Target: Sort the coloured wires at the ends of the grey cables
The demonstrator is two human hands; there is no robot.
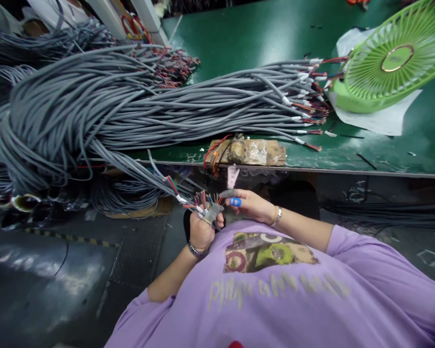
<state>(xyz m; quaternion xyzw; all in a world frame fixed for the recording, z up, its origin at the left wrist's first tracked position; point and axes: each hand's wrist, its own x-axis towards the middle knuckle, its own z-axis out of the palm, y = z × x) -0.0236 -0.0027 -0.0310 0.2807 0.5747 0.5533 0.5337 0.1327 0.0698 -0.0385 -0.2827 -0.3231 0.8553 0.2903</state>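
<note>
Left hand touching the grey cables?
Touching. The head view shows the left hand closed around ends of the grey cables, coloured wires sticking out of its grip.

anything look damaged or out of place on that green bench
The brown wooden block at the front edge of the green tabletop looks worn, its surface blotched with whitish patches. Thin black scraps lie right of it, perhaps stray offcuts.

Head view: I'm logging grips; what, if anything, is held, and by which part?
The left hand grips grey cables near their coloured wire ends; whether the right hand holds any is unclear.
</note>
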